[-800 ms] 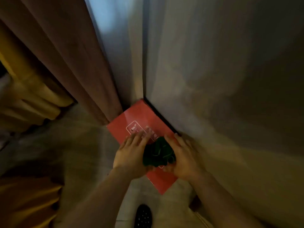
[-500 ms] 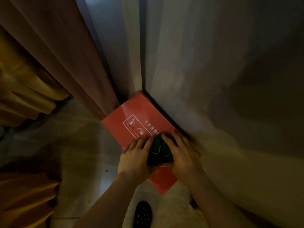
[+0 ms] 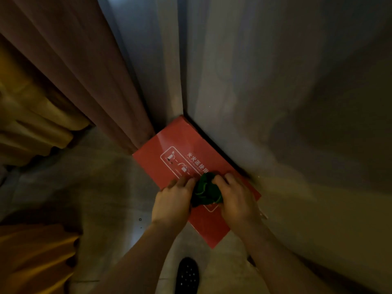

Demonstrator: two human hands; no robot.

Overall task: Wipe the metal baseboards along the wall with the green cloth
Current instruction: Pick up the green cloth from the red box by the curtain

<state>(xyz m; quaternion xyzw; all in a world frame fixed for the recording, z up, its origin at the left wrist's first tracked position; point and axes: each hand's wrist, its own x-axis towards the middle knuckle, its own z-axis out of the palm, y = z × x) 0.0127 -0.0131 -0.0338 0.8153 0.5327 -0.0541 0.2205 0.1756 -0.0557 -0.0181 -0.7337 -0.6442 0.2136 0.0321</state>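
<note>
A bunched green cloth [image 3: 206, 190] sits between both hands above the top of a red fire-extinguisher box. My left hand [image 3: 172, 200] grips its left side with curled fingers. My right hand [image 3: 237, 198] grips its right side. A dark strip of baseboard [image 3: 220, 151] runs along the foot of the grey wall, just behind the box; most of it is hidden by the box and by shadow.
The red box [image 3: 180, 149] stands in the corner against the grey wall [image 3: 265, 81]. A brown curtain [image 3: 74, 60] hangs at left, with yellow fabric [image 3: 31, 128] beyond it. A dark perforated shoe [image 3: 187, 274] rests on the grey floor [image 3: 95, 187] below.
Both hands have stayed on the cloth and bunched it tighter, fingers curling in. The view has shifted slightly, showing more of the box's printed top.
</note>
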